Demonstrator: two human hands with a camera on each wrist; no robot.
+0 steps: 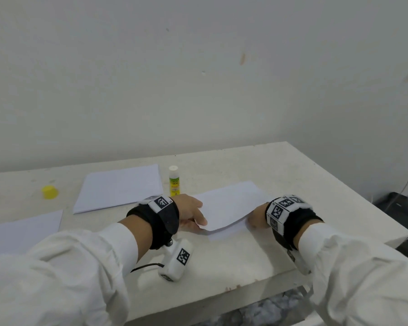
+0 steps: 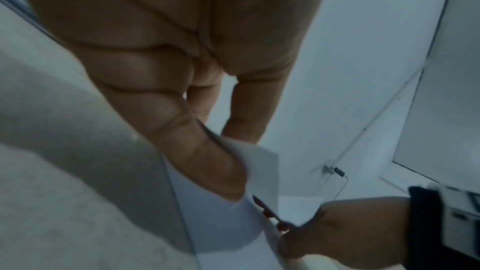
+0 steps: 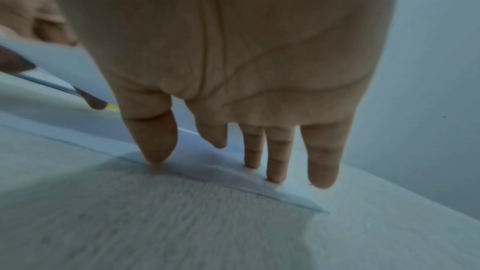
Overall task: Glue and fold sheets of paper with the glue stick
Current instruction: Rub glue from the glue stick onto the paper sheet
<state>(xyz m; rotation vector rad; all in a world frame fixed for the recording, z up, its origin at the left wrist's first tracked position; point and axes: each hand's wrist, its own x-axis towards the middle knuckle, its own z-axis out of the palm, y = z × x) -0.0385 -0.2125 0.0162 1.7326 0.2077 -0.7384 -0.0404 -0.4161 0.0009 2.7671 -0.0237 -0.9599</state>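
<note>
Left grip: left hand (image 1: 190, 211) pinching the near-left corner of the sheet (image 1: 231, 205), thumb (image 2: 207, 163) under, fingers over; corner lifted off the table (image 1: 280, 165) and curled toward the far side.
Right grip: right hand (image 1: 257, 217) with straight, spread fingers (image 3: 275, 163) pointing down; tips resting on the sheet's near-right edge against the tabletop, nothing clasped, thumb (image 3: 155, 141) at the paper's edge.
Sheet: white, at about 3 o'clock from the left hand, lying between the two wrists; far part flat on the table, near-left part raised in a soft bend, no sharp crease visible.
Glue stick (image 1: 174, 181): upright, uncapped, white tip up, green-yellow label; at 12 o'clock from the left wrist, just beside the stack, apart from both hands.
Cap (image 1: 50, 192): yellow, standing alone at 9 o'clock from the stack, well apart from the glue stick.
Stack (image 1: 120, 187): white sheets lying flat at 11 o'clock from the left hand.
Other paper (image 1: 21, 229): flat at the table's left edge, at 9 o'clock from the left forearm, partly cut off by the frame.
Wrists: black bands with black-and-white square markers on both; white sleeves (image 1: 80, 267) behind them.
Wall (image 1: 198, 78): pale, scuffed, behind the table.
</note>
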